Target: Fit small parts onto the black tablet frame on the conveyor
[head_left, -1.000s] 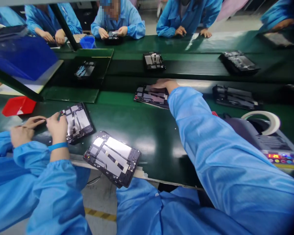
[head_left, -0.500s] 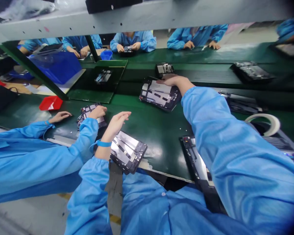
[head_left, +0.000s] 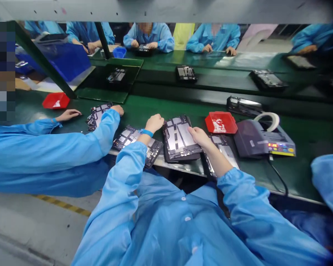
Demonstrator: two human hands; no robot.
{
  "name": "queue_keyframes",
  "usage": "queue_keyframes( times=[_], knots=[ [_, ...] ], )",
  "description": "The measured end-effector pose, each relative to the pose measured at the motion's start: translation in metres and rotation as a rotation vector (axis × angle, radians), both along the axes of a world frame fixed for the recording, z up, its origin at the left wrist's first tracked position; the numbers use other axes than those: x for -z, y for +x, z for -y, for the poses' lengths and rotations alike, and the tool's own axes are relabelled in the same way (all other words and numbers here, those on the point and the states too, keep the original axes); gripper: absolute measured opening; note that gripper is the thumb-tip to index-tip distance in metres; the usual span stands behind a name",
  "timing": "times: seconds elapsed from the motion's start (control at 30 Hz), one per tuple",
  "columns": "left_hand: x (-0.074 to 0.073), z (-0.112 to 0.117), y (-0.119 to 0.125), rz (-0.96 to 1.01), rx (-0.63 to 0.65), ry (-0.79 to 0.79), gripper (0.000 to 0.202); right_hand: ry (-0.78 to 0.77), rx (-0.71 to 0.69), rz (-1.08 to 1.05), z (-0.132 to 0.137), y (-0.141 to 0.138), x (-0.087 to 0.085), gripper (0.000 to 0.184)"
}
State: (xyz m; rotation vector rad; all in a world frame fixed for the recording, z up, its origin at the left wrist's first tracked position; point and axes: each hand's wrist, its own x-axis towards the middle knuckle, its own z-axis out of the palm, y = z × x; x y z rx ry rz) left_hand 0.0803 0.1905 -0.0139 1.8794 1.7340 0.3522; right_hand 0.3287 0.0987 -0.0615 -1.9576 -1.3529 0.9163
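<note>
My right hand [head_left: 200, 137] grips the right edge of an opened tablet [head_left: 180, 137], whose silver battery plates and dark circuit parts face up. Under that tablet shows a second dark edge, close to the table's front. My left hand [head_left: 155, 123], with a blue wristband, is closed just beyond the tablet's left edge; its fingertips are hidden, and whatever they may hold cannot be made out. Beneath my left wrist lies another opened tablet [head_left: 127, 136]. Partly covered by my right forearm, a further opened tablet [head_left: 224, 149] lies to the right.
Right of my hands are a red tray [head_left: 221, 123] with white bits and a grey tape dispenser [head_left: 252, 138] with a lit display. A co-worker's hand [head_left: 117, 109] is at a tablet [head_left: 98, 114] on my left. Across the conveyor [head_left: 222, 79], several people in blue work.
My right hand has brought the tablet from the conveyor side back towards me, beside the left one. My left hand has gone from loosely extended to curled. The view has shifted, uncovering the red tray.
</note>
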Motion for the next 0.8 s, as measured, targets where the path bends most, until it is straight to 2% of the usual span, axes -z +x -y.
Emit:
queue_keyframes(
  times=[0.1, 0.2, 0.27, 0.37, 0.43, 0.5, 0.57, 0.63, 0.7, 0.8],
  knots=[
    [0.008, 0.009, 0.025, -0.082, 0.054, -0.051, 0.026, -0.079, -0.051, 0.228, 0.014, 0.003, -0.003, 0.041],
    [0.013, 0.011, 0.043, -0.163, 0.081, -0.062, 0.034, -0.168, -0.111, 0.35, 0.011, 0.007, -0.013, 0.043],
    [0.015, 0.008, 0.051, -0.208, 0.101, -0.053, 0.038, -0.193, -0.118, 0.352, 0.007, 0.012, -0.018, 0.041],
    [0.015, 0.0, 0.055, -0.26, 0.125, -0.036, 0.035, -0.185, -0.198, 0.347, 0.012, 0.022, -0.025, 0.045],
    [0.012, -0.001, 0.054, -0.261, 0.11, -0.017, 0.028, -0.116, -0.253, 0.281, 0.027, 0.032, -0.03, 0.044],
    [0.008, 0.009, 0.053, -0.204, 0.07, 0.047, 0.021, -0.006, -0.251, 0.159, 0.05, 0.049, -0.035, 0.042],
    [0.004, 0.034, 0.059, -0.054, 0.049, 0.135, 0.017, 0.108, -0.155, 0.067, 0.078, 0.073, -0.038, 0.041],
    [0.004, 0.074, 0.073, 0.22, 0.075, 0.137, 0.017, 0.174, 0.021, 0.065, 0.106, 0.101, -0.035, 0.041],
    [0.01, 0.124, 0.094, 0.601, 0.084, -0.069, 0.031, 0.182, 0.172, 0.141, 0.129, 0.126, -0.026, 0.047],
    [0.025, 0.201, 0.13, 1.04, 0.008, -0.477, 0.063, 0.098, 0.199, 0.239, 0.159, 0.139, -0.009, 0.072]
  ],
)
